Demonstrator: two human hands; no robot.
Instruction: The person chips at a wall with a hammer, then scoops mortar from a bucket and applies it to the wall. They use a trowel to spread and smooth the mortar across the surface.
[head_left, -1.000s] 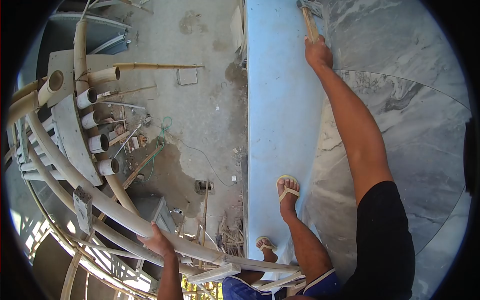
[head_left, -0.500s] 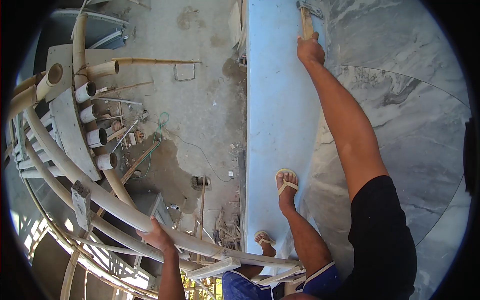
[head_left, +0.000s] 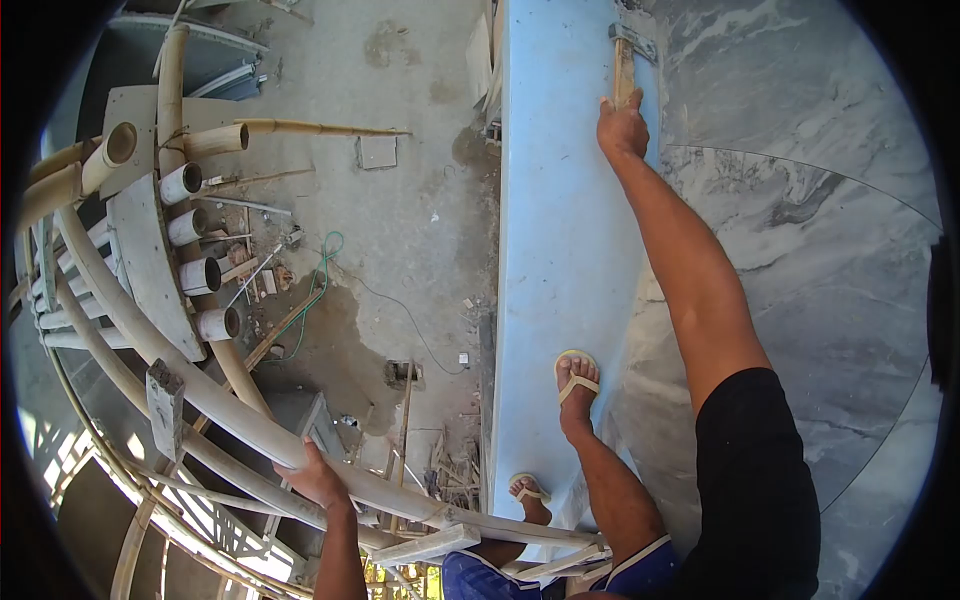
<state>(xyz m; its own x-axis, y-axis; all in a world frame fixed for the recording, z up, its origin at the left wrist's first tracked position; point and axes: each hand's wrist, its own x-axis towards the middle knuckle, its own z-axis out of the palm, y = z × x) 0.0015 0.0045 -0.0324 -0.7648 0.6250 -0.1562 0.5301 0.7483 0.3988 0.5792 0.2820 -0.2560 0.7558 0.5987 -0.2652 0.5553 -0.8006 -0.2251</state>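
My right hand point(head_left: 623, 130) is closed around the wooden handle of a hammer point(head_left: 625, 75). Its metal head lies over the far part of the light blue ledge point(head_left: 550, 230), close to the marbled grey tile wall point(head_left: 780, 290); whether it touches either cannot be told. At lower left, my left hand point(head_left: 318, 480) is wrapped over a thick curved bamboo pole point(head_left: 225, 405), the fingers partly hidden behind it. My feet, in sandals point(head_left: 577, 378), are on the ledge.
Left of the ledge is a drop to a concrete floor point(head_left: 400, 230) with a green hose point(head_left: 322, 265), wood scraps and a small hole point(head_left: 403, 374). Bamboo scaffolding with cut pole ends point(head_left: 200, 276) and a wooden board point(head_left: 150, 270) stands at left.
The view has shifted slightly, so the scene sits lower. My right hand and the hammer have come a little closer to my feet. The left hand keeps its hold on the pole.
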